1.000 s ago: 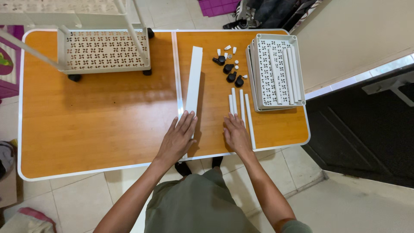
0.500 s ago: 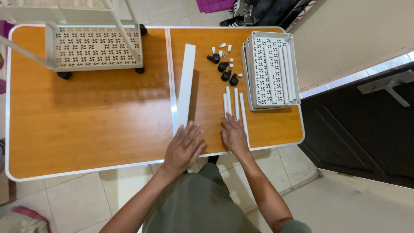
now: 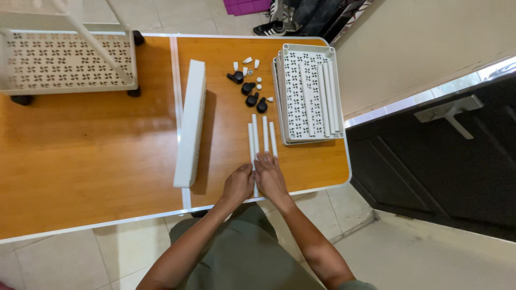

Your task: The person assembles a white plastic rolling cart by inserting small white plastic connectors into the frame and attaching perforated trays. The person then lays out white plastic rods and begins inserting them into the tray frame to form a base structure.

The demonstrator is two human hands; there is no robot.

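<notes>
Hands: my left hand point(image 3: 238, 182) and right hand point(image 3: 270, 176) lie together, flat, gripping nothing | Tubes: white tubes point(image 3: 261, 140) side by side under my fingertips, near edge of orange table point(image 3: 86, 156) | Right: perforated trays point(image 3: 306, 96) stacked; black casters point(image 3: 249, 91) beyond, kept within reach, I judge.

The person wears olive-green trousers point(image 3: 242, 252). Both forearms are bare, with no sleeves showing, and the left hand point(image 3: 238, 184) and right hand point(image 3: 270, 177) carry no gloves, rings or watch.
</notes>
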